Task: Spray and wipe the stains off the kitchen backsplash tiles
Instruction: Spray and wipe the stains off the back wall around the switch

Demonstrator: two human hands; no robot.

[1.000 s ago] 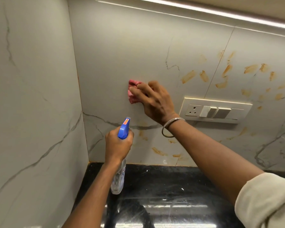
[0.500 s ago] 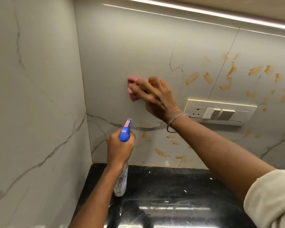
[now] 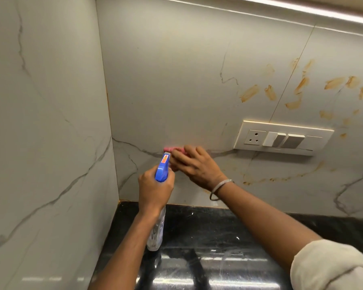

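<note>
**Wet work close to a live socket: watch the switch plate**

Risks, as judged from here:
- The switch plate [image 3: 283,138] has an open socket on its left end. The thickest orange stains [image 3: 249,93] sit above it and to its upper right, and a fainter smeared ring [image 3: 281,178] runs just below it. Spray toward either patch and mist or runoff could reach the socket. Wetting the cloth instead looks safer there.
- The spray bottle [image 3: 161,170] nozzle points at the wall right where your right hand [image 3: 197,166] is working. Squeeze now and you would probably hit your own knuckles, not the tile.
- The ring below the plate looks spread thin rather than lifted. A loaded cloth may just drag it further.
- Your bangle [image 3: 220,188] hangs close to the backsplash tiles [image 3: 166,80] and could scrape them.

Hands and cloth:
- Right hand: fingers [image 3: 189,152] laid out fairly straight, pressing the pink cloth [image 3: 170,149] flat to the tile, lower left of the switch plate and well clear of it. Only the cloth's upper left edge shows past your fingertips; the rest is under the hand, so you cannot tell how it is bunched.
- Left hand [image 3: 153,189]: curled tight round the bottle's neck, further lower left of the plate, just beside the right hand. The bottle body hangs down toward the black countertop [image 3: 218,237].
</note>
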